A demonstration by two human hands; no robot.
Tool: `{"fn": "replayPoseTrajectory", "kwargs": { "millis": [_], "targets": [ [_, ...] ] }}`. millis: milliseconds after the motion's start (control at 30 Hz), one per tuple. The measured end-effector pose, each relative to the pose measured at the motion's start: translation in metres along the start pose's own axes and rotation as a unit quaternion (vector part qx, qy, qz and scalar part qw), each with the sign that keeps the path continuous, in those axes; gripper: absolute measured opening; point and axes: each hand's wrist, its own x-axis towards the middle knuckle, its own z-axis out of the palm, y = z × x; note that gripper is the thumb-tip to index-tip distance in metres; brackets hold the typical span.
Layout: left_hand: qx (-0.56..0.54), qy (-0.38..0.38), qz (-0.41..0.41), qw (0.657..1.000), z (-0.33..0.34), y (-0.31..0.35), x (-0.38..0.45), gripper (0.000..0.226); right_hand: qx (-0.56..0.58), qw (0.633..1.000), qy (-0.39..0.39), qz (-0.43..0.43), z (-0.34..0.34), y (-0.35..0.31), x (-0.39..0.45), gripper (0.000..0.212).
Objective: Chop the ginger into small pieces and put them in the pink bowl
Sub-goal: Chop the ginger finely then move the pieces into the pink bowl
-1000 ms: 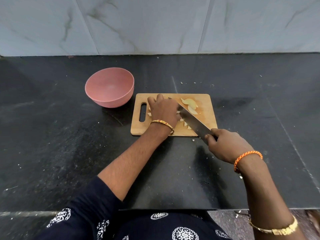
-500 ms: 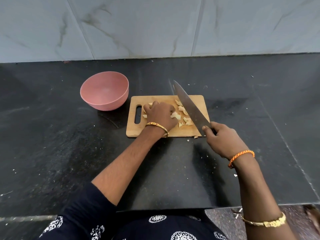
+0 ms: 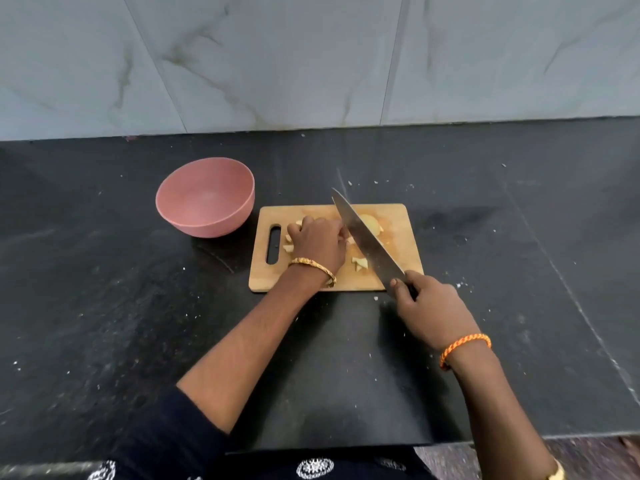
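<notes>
A wooden cutting board (image 3: pixel 398 220) lies on the black counter, with pale ginger pieces (image 3: pixel 358 264) scattered on it and larger slices (image 3: pixel 372 225) at its far side. My left hand (image 3: pixel 317 242) rests knuckles-up on the board, covering some of the ginger; its grip is hidden. My right hand (image 3: pixel 433 306) holds the handle of a large knife (image 3: pixel 365 237), whose blade slants across the board right beside my left fingers. The pink bowl (image 3: pixel 206 197) stands empty, left of the board.
The black stone counter (image 3: pixel 104 306) runs back to a marble-tiled wall (image 3: pixel 311 64). Small crumbs lie around the board. The counter's front edge passes just below my forearms.
The knife went from lying low on the board to tip raised and now slants across it beside my left hand. The ginger pieces were shifted. The camera view moved slightly.
</notes>
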Motion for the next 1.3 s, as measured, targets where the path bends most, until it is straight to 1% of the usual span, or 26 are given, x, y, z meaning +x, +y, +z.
{"fn": "replayPoseTrajectory", "kwargs": {
  "millis": [133,233,433,600,767,867,967,1133,1200,1300],
  "targets": [
    [0.021,0.045,-0.003,0.999,0.000,-0.005,-0.002,0.014,-0.005,1.000,0.005,-0.002,0.005,-0.005,0.000,0.029],
    [0.031,0.059,-0.008,0.998,-0.002,-0.005,-0.003,0.016,-0.014,1.000,-0.003,-0.011,0.006,-0.011,0.000,0.026],
    [0.039,0.082,0.008,0.996,-0.001,-0.002,-0.005,0.016,-0.056,0.998,-0.003,0.002,0.006,-0.021,0.000,0.023],
    [0.034,0.077,0.008,0.996,-0.002,-0.001,-0.004,0.016,-0.068,0.998,-0.004,0.020,0.010,-0.029,0.001,0.022],
    [0.022,0.062,0.003,0.998,-0.002,-0.003,-0.002,0.016,-0.090,0.996,0.001,0.019,0.011,-0.039,0.004,0.025],
    [0.024,0.057,0.008,0.998,-0.004,-0.003,-0.001,0.016,-0.109,0.993,-0.019,0.027,0.009,-0.045,0.007,0.026],
    [0.015,0.057,0.012,0.998,-0.003,-0.004,-0.003,0.017,-0.135,0.989,-0.054,0.022,0.004,-0.049,0.013,0.027],
    [-0.011,0.077,-0.016,0.997,0.000,-0.005,-0.006,0.018,-0.148,0.983,-0.107,0.031,-0.004,-0.050,0.010,0.027],
    [-0.013,0.080,-0.028,0.996,0.000,-0.005,-0.005,0.017,-0.139,0.984,-0.107,0.037,-0.009,-0.044,0.004,0.024],
    [-0.041,0.077,-0.052,0.995,0.001,-0.008,-0.004,0.015,-0.112,0.989,-0.083,0.040,-0.019,-0.032,-0.008,0.023]
  ]
}}
